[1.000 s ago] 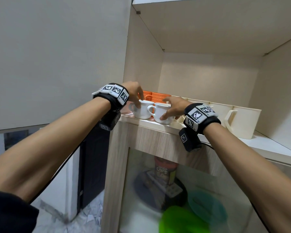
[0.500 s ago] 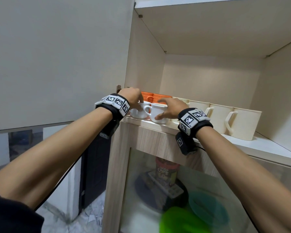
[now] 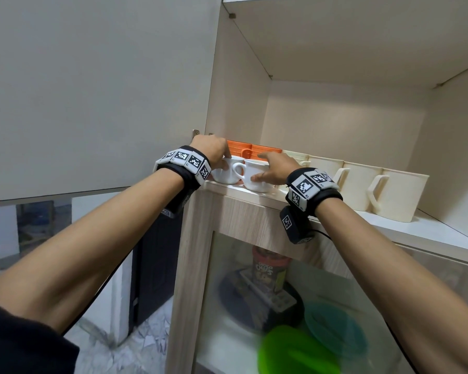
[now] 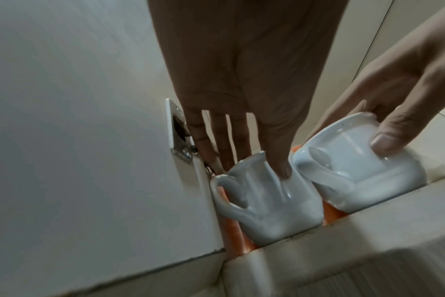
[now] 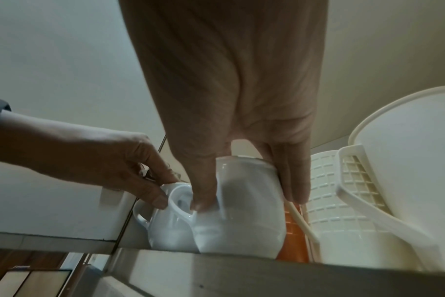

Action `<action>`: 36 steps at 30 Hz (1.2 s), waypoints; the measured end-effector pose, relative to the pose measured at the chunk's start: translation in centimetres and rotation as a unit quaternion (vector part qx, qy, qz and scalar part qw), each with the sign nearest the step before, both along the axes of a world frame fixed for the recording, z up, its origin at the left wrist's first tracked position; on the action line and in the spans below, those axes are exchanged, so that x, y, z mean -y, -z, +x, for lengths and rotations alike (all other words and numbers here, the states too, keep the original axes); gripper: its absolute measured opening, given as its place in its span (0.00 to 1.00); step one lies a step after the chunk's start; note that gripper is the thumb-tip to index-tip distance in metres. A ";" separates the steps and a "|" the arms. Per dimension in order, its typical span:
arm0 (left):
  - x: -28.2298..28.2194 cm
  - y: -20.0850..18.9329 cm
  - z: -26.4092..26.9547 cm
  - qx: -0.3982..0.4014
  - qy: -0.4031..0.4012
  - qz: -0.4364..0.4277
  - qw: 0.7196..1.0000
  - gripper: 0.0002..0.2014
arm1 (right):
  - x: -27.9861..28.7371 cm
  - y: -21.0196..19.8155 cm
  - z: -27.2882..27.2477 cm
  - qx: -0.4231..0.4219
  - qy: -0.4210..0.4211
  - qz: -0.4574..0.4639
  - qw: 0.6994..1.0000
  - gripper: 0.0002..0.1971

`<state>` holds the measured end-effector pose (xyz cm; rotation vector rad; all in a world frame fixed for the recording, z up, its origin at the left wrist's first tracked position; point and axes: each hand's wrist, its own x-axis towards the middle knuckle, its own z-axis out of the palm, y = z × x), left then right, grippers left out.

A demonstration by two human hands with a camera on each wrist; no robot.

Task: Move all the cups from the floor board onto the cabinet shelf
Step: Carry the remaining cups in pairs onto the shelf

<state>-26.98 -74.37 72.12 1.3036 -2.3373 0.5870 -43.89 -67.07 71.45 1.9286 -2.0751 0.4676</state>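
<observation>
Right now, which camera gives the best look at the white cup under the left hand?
The left wrist view: the left white cup fills the middle, handle and body clear, the left hand gripping its top. The head view shows it small and partly hidden. The right wrist view shows only a sliver behind the other white cup.

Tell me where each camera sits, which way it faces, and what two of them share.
Head: worn on the head, facing forward at the pale cabinet shelf; both forearms, left hand and right hand show.
Left wrist: looks along the left hand at the left glossy white ceramic cup it grips; right fingers enter.
Right wrist: looks along the right hand at the right glossy white ceramic cup it grips; the left hand enters.
Shared: both wrist views show both white cups.
</observation>
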 end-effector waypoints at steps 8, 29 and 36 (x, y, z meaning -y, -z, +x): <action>-1.1 1.9 0.9 0.042 0.010 -0.009 0.999 0.24 | -0.1 0.7 0.7 -0.038 0.008 0.028 0.999 0.29; -17.4 11.5 6.3 -0.194 -0.025 0.153 0.969 0.33 | -11.1 8.3 4.2 0.040 -0.176 -0.070 0.981 0.36; -26.3 26.7 14.7 -0.216 -0.189 0.271 0.919 0.34 | -14.7 23.4 12.7 0.086 -0.259 0.123 0.954 0.36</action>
